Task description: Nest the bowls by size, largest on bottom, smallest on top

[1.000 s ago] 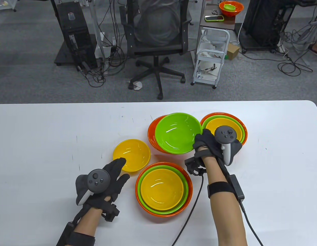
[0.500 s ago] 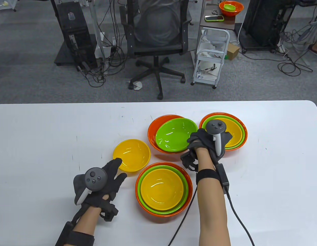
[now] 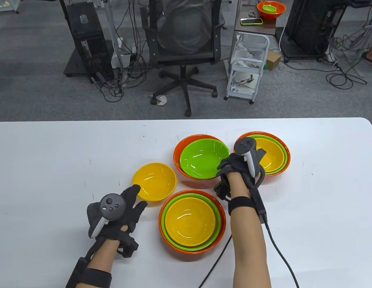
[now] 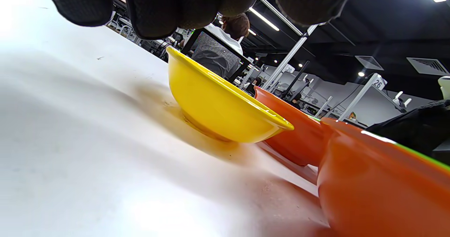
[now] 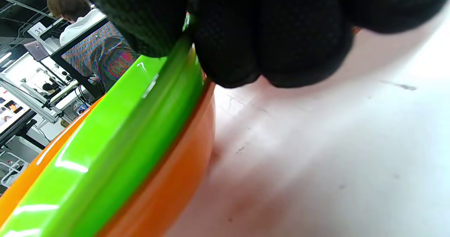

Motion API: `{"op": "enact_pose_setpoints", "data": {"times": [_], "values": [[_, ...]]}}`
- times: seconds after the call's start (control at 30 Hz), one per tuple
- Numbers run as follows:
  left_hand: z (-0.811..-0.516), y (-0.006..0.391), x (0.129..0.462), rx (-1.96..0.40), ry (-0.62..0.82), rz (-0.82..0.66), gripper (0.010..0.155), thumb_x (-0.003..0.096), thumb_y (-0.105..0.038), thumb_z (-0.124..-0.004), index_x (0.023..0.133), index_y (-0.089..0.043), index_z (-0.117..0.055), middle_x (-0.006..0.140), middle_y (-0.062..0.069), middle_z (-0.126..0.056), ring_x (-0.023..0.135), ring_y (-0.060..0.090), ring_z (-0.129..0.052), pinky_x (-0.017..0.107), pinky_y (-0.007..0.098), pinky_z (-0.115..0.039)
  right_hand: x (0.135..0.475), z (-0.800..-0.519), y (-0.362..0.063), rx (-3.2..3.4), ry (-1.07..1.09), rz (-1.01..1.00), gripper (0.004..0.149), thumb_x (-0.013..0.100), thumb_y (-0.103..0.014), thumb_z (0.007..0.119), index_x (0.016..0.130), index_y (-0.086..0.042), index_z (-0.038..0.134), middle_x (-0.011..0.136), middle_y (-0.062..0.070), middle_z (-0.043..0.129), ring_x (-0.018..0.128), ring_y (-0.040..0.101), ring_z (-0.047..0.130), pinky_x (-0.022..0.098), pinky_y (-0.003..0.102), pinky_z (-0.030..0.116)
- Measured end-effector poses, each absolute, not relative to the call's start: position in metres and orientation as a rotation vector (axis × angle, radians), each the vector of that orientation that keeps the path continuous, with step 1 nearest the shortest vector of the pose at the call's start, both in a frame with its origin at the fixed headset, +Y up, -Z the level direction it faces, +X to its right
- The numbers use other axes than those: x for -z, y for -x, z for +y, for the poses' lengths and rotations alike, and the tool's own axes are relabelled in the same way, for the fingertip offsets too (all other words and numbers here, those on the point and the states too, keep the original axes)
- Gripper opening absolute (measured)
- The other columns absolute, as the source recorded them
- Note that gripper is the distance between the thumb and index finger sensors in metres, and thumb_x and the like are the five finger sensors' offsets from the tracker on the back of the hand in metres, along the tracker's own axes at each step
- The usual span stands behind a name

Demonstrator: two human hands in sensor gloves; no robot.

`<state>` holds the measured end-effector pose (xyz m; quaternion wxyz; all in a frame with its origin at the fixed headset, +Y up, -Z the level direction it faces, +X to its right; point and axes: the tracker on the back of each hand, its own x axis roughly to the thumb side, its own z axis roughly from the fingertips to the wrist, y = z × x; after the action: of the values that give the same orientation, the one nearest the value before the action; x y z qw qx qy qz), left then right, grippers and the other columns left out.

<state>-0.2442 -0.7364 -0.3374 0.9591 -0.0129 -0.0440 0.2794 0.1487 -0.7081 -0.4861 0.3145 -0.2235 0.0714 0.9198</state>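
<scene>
A green bowl (image 3: pixel 204 157) sits nested in an orange bowl (image 3: pixel 177 151) at the table's middle. My right hand (image 3: pixel 224 166) grips the green bowl's near right rim; in the right wrist view its fingers (image 5: pixel 274 36) curl over the green rim (image 5: pixel 116 131) above the orange wall (image 5: pixel 165 191). A lone yellow bowl (image 3: pixel 154 181) stands to the left. My left hand (image 3: pixel 139 196) is open, fingers spread, just at the yellow bowl's near rim. In the left wrist view the fingers (image 4: pixel 175 5) hang above the yellow bowl (image 4: pixel 218 114).
A nested orange-green-yellow stack (image 3: pixel 192 222) stands in front, between my arms. A second such stack (image 3: pixel 271 153) stands at the right back, partly behind my right hand's tracker. The white table (image 3: pixel 47 168) spreads to both sides.
My right hand has lowered the green bowl down and left, from tilted over the orange bowl to seated inside it. My left hand has drawn back slightly from the yellow bowl.
</scene>
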Motion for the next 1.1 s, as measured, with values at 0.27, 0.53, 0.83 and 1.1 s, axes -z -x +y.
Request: {"op": "enact_pose_setpoints", "data": {"times": [0.27,0.53,0.83,1.1], "values": [[-0.74,0.242,0.341,-0.552,0.051,-0.069,0.07,0.0513,-0.051,-0.071,0.112,-0.022,-0.051,0.114,0.014,-0.06,0.103,0.043,-0.071,0.069,0.067,-0.068,0.47,-0.711,-0.152,-2.471,0.465,0.195,0.058,0.048,-0.029,0.082,0.094,0.003,0.069,0.065,0.02,0.093,0.048,0.047,0.091,0.039,0.059,0.075],[-0.747,0.241,0.356,-0.52,0.126,0.027,0.073,0.052,-0.053,-0.069,0.114,-0.023,-0.045,0.117,0.014,-0.054,0.102,0.043,-0.071,0.069,0.066,-0.07,0.427,-0.712,-0.151,-2.564,0.161,0.082,0.06,0.047,-0.029,0.082,0.097,-0.001,0.067,0.088,0.023,0.081,0.076,0.054,0.078,0.054,0.067,0.064],[-0.751,0.237,0.374,-0.442,0.249,0.163,0.081,0.0519,-0.06,-0.067,0.116,-0.022,-0.034,0.116,0.018,-0.054,0.094,0.042,-0.079,0.066,0.058,-0.076,0.374,-0.715,-0.161,-2.533,-0.008,0.025,0.061,0.047,-0.03,0.082,0.098,-0.002,0.066,0.094,0.023,0.075,0.082,0.055,0.072,0.057,0.069,0.06],[-0.753,0.233,0.389,-0.377,0.3,0.275,0.086,0.0506,-0.065,-0.067,0.115,-0.017,-0.035,0.093,0.012,-0.085,0.07,0.03,-0.095,0.052,0.046,-0.086,0.351,-0.724,-0.175,-2.488,-0.034,0.031,0.061,0.047,-0.03,0.082,0.099,-0.002,0.065,0.095,0.024,0.074,0.083,0.056,0.07,0.058,0.069,0.059]]}}
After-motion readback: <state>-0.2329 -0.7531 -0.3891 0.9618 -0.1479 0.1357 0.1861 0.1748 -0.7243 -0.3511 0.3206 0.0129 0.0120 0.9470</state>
